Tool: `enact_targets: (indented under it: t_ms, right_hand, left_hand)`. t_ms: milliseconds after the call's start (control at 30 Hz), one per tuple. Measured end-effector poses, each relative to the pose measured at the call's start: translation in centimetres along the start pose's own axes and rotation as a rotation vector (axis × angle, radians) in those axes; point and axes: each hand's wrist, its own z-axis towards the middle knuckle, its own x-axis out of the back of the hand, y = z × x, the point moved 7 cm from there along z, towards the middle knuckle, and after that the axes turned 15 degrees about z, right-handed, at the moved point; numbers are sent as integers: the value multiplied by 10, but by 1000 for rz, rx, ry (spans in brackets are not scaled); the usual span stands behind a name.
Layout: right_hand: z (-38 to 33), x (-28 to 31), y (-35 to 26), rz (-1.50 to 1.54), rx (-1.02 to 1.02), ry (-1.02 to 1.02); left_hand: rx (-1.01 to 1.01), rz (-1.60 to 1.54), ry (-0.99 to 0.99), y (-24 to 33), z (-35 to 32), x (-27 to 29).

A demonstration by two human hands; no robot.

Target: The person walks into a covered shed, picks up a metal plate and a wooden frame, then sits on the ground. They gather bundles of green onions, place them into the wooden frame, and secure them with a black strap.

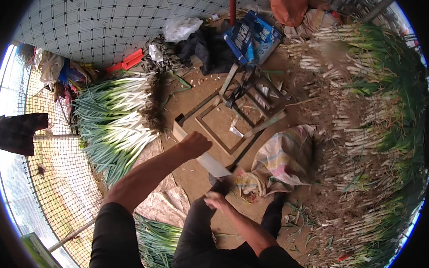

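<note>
My left hand (195,145) is closed in a fist over a long pale strip (215,165) that slopes down to the right along a metal frame (210,134). Whatever its fingers may hold is hidden. Closer to me, above my left knee, my right hand (214,200) is also closed, just below the strip's lower end. I cannot make out anything in it. A dark shape (222,184), blurred, lies between that hand and the strip. Beyond the strip, a patterned woven sack (284,155) is bunched against the frame's right side.
Green onions with white stalks (125,107) are piled at left, with another bunch (156,240) near my left leg. Soil-covered onions (365,139) spread over the right side. A blue bag (253,38) and dark cloth (208,51) lie at the back. Netting (57,185) stands at left.
</note>
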Motion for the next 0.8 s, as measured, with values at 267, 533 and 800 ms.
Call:
enact_targets:
  t_ms: [267,533,800]
  right_hand:
    - [-51,94,3,5,-27,442]
    - [-39,108,-147,-431,474,683]
    - [1,5,-281,-725,916,837]
  left_hand:
    - [503,-130,146,-87,-54,-164]
    - [1342,-1002,96,8,-191,-232]
    - [1546,-1472,-40,64,-242,-323]
